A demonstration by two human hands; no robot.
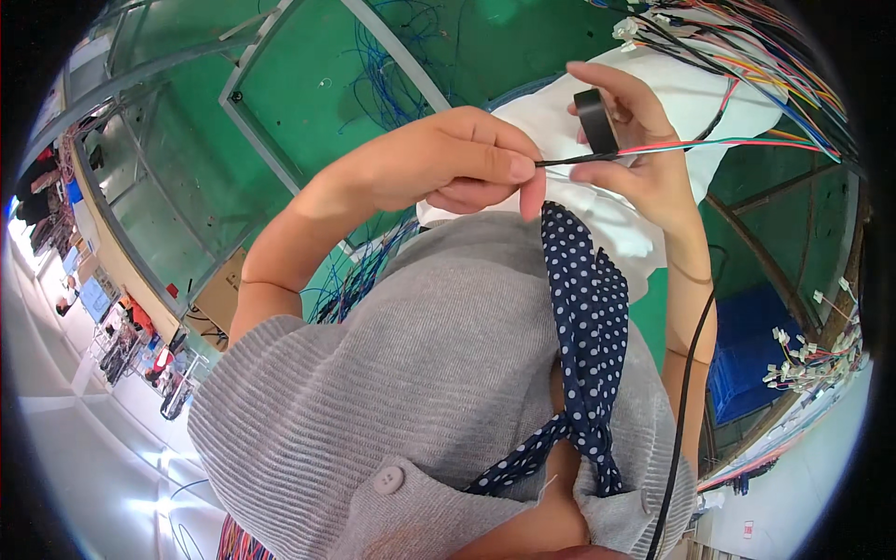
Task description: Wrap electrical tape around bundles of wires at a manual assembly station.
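Observation:
My left hand (476,163) is closed, with thumb and forefinger pinching the black-wrapped end of a thin wire bundle (574,161). From there the bundle runs right as red, green and white wires (709,143) across my right hand. A roll of black tape (595,123) stands on edge against the bundle, between the fingers of my right hand (649,140). The right forefinger is raised and the thumb lies below the wires, apart from the roll. Fingertips show behind the roll; their exact grip on it is partly hidden.
A thick heap of coloured wires with white connectors (737,47) lies at the upper right over white cloth (728,187). Blue wires (392,70) lie on the green floor, near a metal frame (257,70). A blue bin (756,345) and more connectors (807,359) are at the right.

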